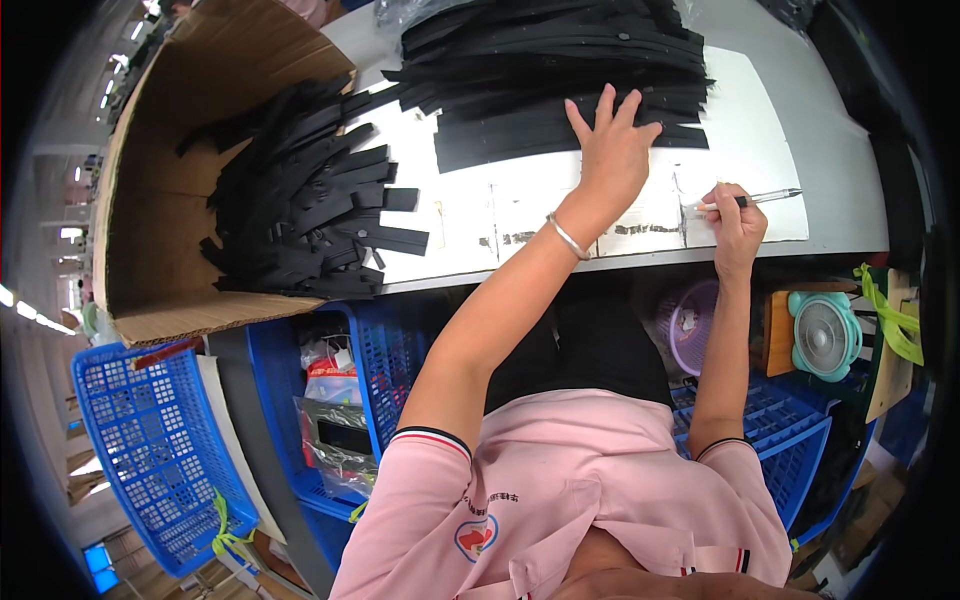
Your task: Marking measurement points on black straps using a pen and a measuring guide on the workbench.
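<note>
My left hand (612, 150), with a bangle at the wrist, lies with its fingers spread on a row of flat black fabric strips (510, 135). These strips lie side by side across a white board (765, 130) on the table. A slim pen (778, 195) with a clear barrel is pinched in my right hand (738, 228), its tip pointing left over the board near a dark drawn line. Dark smudged marks (640, 229) run along the board's near part. Farther back, a thick stack of black strips (560, 45) adjoins the row.
An open cardboard box (150, 220) lies on its side at the left, with loose black strips (310, 215) spilling out. Blue plastic baskets (160, 450) stand below the table. A small teal fan (826, 335) and a purple basket (690, 330) sit at the lower right.
</note>
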`<control>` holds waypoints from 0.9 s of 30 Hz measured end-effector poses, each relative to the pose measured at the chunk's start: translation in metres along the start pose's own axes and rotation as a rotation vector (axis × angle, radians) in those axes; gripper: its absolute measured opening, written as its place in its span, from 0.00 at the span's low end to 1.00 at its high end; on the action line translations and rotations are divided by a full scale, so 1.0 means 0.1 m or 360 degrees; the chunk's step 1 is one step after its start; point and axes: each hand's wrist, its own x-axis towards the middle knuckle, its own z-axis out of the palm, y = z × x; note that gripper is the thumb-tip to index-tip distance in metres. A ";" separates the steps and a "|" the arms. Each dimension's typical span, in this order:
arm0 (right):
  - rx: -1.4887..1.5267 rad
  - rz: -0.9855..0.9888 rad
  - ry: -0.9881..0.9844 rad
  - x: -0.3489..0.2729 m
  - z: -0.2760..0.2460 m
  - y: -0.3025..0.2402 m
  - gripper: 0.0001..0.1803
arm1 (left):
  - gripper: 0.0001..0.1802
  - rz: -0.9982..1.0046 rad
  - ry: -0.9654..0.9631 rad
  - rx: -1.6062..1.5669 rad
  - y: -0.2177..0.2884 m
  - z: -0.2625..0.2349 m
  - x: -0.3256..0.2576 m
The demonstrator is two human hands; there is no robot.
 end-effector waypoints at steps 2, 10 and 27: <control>0.0053 0.0056 0.0009 -0.01 -0.04 0.03 0.11 | 0.16 0.0031 0.0026 -0.0062 0.08 -0.08 -0.17; -0.0039 0.0047 -0.0005 -0.01 0.00 -0.09 0.11 | 0.24 -0.0292 -0.0067 0.0612 -0.50 -1.29 -1.19; -0.0243 0.0066 -0.0040 0.03 0.03 -0.08 0.11 | 0.09 -0.0232 -0.0002 0.0438 -0.75 -1.77 -1.19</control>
